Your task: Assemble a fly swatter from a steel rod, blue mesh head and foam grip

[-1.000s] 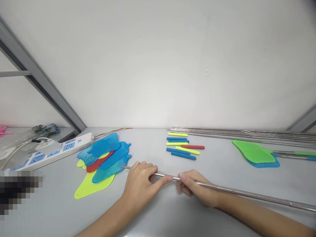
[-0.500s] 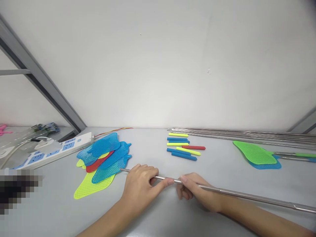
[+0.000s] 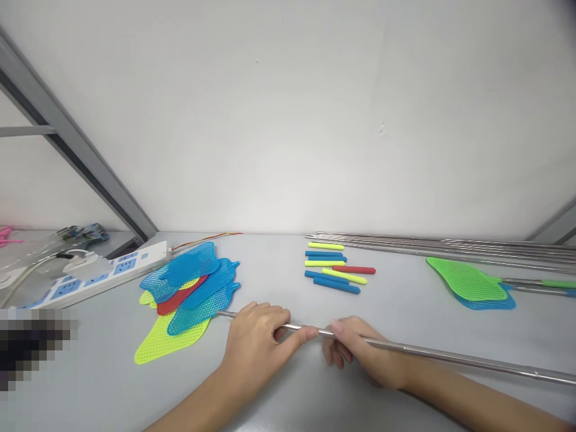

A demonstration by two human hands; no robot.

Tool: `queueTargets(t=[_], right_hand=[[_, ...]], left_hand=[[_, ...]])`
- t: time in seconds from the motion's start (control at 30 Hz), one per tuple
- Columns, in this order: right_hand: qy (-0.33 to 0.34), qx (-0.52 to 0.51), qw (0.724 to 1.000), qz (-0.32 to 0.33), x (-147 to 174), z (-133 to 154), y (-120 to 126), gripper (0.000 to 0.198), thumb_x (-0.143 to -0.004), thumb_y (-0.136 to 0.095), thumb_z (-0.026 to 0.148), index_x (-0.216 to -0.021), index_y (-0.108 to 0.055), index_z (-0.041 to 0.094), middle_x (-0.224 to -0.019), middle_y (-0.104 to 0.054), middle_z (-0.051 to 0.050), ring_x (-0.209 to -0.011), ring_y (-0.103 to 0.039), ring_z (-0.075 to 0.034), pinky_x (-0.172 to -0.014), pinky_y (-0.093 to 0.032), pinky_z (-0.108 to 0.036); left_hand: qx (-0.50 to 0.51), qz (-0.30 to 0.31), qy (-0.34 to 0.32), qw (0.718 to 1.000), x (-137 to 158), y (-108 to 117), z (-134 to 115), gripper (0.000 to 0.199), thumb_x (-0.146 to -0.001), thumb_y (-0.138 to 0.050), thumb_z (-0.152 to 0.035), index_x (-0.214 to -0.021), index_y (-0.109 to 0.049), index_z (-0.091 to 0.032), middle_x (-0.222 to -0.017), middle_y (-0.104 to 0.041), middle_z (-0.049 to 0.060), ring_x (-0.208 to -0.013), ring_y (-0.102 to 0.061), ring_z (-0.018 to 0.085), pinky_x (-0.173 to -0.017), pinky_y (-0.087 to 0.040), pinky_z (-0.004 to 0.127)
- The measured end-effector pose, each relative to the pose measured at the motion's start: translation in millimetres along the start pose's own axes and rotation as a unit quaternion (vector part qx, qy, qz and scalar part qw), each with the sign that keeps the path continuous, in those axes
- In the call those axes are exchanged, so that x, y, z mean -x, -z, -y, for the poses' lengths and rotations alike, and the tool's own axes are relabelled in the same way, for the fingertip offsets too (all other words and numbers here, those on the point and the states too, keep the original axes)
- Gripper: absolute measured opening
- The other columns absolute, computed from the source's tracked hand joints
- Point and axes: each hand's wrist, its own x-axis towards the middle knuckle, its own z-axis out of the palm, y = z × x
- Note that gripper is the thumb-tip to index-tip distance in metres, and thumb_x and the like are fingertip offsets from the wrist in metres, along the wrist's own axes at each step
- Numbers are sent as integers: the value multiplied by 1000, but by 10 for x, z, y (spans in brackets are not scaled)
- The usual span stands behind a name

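Note:
A silver telescopic metal rod (image 3: 450, 356) slants across the front of the table, its thin end at the left and its thicker sections running out of view at the right. My left hand (image 3: 260, 336) is closed over the thin part, thumb stretched along it. My right hand (image 3: 355, 348) pinches the rod a little farther right, with the other fingers curled below. Just left of my left hand, the rod's tip reaches the edge of a pile of perforated fly swatter heads: blue (image 3: 200, 312), red (image 3: 180, 297) and yellow (image 3: 168, 339).
Several coloured handle sleeves (image 3: 336, 288) lie mid-table. Behind them, metal rods (image 3: 432, 243) run along the wall. A green fly swatter (image 3: 470, 281) overlaps a blue one (image 3: 490, 303) at right. A white power strip (image 3: 148, 257) lies at left beside a grey frame post (image 3: 90, 150).
The rod has shifted very slightly left, its tip now a bit farther into the swatter heads. Both hands keep their grip in nearly the same place.

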Motion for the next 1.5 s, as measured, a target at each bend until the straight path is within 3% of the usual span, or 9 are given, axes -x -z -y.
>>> queueTargets(t=[1.17,1.5], right_hand=[[9,24,1000,-3,4,47,1,60,-89,-15,46,-67,-61,15,-54,-49,0,-54,-44,-10,-55,-34,-21],[-26,-147,988,30,27,43,-117,60,-86,-17,51,-66,-58,12,-51,-47,-1,-49,-44,-10,-52,-36,-22]], left_hand=[[32,16,-9,999,-18,-44,43,40,-76,-47,-42,-47,-35,-17,-47,-47,-3,-49,-43,11,-54,-26,24],[28,-1,-35,999,-18,-43,70,42,-75,-49,-45,-47,-36,-16,-46,-47,-3,-48,-42,10,-55,-26,24]])
